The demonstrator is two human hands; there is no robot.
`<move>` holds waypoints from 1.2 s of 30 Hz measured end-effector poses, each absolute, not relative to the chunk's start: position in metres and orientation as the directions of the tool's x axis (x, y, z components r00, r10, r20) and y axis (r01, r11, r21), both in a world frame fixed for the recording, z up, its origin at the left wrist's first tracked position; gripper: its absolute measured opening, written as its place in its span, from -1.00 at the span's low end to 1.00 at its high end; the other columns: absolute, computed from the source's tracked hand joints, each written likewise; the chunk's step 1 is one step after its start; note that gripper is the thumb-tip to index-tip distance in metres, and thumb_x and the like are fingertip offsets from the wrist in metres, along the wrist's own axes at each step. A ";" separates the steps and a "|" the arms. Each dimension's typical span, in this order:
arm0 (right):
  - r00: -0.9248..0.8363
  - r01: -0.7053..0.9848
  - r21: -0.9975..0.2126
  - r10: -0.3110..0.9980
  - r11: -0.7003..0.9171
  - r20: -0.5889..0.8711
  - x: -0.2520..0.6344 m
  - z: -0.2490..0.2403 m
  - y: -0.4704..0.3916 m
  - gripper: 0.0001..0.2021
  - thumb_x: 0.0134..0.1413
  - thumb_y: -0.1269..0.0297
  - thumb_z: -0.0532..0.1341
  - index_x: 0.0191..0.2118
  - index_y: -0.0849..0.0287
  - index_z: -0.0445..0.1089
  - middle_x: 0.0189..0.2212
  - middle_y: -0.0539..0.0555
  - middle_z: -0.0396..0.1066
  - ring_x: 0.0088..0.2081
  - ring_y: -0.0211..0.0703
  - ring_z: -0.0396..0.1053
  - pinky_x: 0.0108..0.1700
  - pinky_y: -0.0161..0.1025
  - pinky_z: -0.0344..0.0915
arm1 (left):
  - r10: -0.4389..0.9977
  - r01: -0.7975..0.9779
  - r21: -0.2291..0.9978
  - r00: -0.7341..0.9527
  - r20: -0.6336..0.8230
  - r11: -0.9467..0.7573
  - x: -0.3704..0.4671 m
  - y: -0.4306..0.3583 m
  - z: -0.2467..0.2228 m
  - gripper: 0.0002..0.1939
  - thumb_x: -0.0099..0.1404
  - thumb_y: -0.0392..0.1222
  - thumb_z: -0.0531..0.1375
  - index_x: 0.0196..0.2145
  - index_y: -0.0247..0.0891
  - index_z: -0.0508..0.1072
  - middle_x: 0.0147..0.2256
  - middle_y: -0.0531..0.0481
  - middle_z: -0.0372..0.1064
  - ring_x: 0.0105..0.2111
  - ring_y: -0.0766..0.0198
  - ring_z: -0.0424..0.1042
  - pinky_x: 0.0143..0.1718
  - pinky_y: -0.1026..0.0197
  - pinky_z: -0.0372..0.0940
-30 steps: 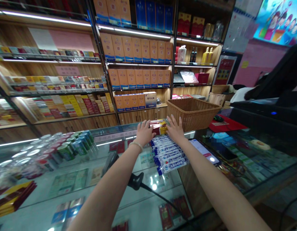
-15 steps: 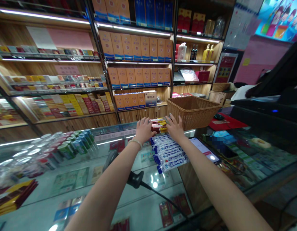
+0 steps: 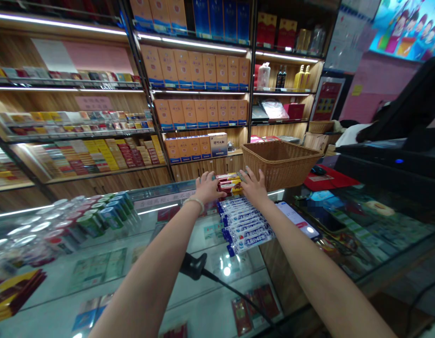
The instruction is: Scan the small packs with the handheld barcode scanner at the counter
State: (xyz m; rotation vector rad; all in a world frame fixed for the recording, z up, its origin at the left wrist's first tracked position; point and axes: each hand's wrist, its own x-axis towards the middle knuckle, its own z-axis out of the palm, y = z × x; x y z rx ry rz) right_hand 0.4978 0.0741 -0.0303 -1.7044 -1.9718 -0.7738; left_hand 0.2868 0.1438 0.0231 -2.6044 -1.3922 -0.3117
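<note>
At the far side of the glass counter, my left hand grips the left end of a small stack of red and yellow snack packs. My right hand has hold of their right end, its fingers reaching over the edge. Just in front of the packs, several blue and white stick-shaped packets lie side by side in a row. My right forearm passes over their right ends. A wicker basket stands right behind my right hand.
Cans stand in rows on the left, near yellow and brown packs. A black handheld scanner with a cord lies partly under my left forearm. On the right are a lit phone, a red mat and a mouse.
The view has shifted slightly, so most things sit a little further left. Both hands stay at the ends of the snack packs, which show no clear movement on the counter.
</note>
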 end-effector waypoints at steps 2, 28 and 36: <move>-0.162 0.986 0.141 0.756 0.093 0.634 0.497 -0.030 0.074 -0.72 0.25 0.43 0.13 -0.05 0.15 0.56 0.45 0.20 0.14 0.51 0.17 -0.10 0.46 0.46 -0.37 | 0.800 0.839 -0.045 0.531 0.280 -0.542 0.287 0.142 0.022 -0.30 0.18 0.25 0.37 0.20 -0.09 0.47 0.47 -0.24 0.01 0.47 -0.21 -0.07 0.39 -0.33 -0.02; -0.134 0.989 0.137 0.754 0.059 0.643 0.486 -0.023 0.066 -0.35 0.09 0.35 0.34 0.32 0.19 0.31 0.53 0.30 -0.14 0.54 0.22 -0.23 0.47 0.45 -0.46 | 0.737 0.848 -0.070 0.494 0.460 -0.525 0.273 0.111 0.014 -0.25 0.13 -0.01 0.45 0.24 -0.10 0.34 0.49 -0.29 -0.09 0.48 -0.16 -0.09 0.44 -0.33 -0.16; -0.166 0.986 0.130 0.684 0.105 0.710 0.452 0.011 0.043 -0.33 0.08 0.26 0.41 0.31 0.16 0.32 0.52 0.31 -0.09 0.53 0.25 -0.24 0.46 0.48 -0.48 | 0.703 0.856 -0.142 0.492 0.514 -0.496 0.228 0.088 0.058 -0.29 0.16 0.02 0.42 0.23 -0.07 0.36 0.50 -0.25 -0.12 0.48 -0.17 -0.11 0.43 -0.31 -0.17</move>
